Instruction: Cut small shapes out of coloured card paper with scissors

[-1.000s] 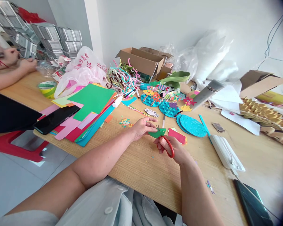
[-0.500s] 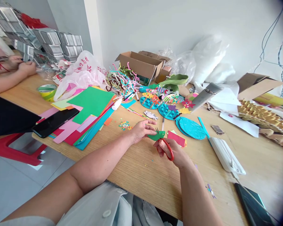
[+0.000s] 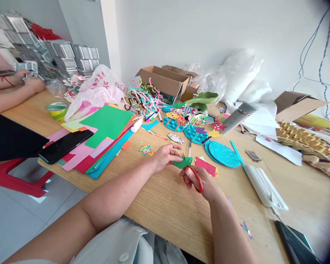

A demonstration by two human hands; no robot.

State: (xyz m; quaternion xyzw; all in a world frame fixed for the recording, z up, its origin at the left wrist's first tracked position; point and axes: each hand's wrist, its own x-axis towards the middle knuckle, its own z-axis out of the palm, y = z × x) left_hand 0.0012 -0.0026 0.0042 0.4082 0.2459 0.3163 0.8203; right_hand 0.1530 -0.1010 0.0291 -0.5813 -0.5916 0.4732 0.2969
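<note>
My left hand [image 3: 165, 156] pinches a small green paper piece [image 3: 183, 162] just above the wooden table [image 3: 165, 205]. My right hand [image 3: 205, 179] grips red-handled scissors [image 3: 195, 176], whose blades point up into the green piece. Beside them lies a red paper scrap [image 3: 206, 165]. Beyond it lie blue paper discs [image 3: 222, 149] and several coloured fish cut-outs [image 3: 194, 119].
A stack of coloured paper sheets [image 3: 104, 135] and a black phone [image 3: 64, 146] lie to the left. Pipe cleaners [image 3: 141, 97], cardboard boxes [image 3: 165, 79], a white flat device [image 3: 264, 185] and a dark phone [image 3: 297, 245] surround the spot. Another person's hands [image 3: 30, 82] are at the far left.
Both hands stay together on the green piece and scissors; the view has shifted slightly. The other person's hands at far left now hold a small box.
</note>
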